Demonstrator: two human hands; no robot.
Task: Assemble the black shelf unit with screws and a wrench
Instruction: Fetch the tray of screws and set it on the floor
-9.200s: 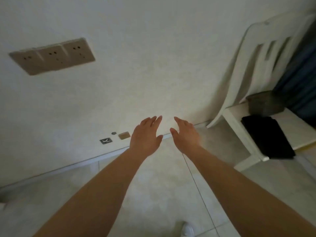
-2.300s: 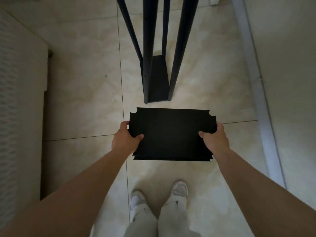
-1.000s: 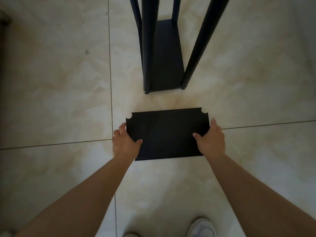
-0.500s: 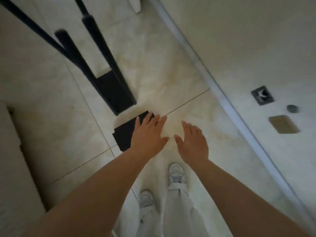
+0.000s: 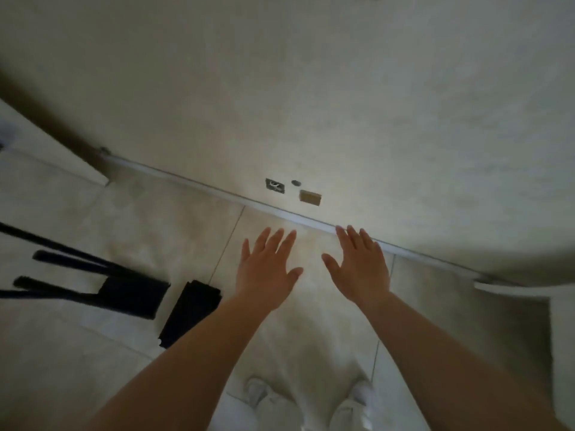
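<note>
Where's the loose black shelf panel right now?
In the head view the shelf panel lies flat on the tiled floor, lower left of the left hand, just right of the black shelf frame.

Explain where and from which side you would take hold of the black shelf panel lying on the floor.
Probably grip the two short ends of the black shelf panel, one hand each, from above: it lies flat on the tiled floor, so fingers must hook under its thin edges.

Black shelf panel (image 5: 189, 309) flat beside black frame (image 5: 124, 293)
</note>
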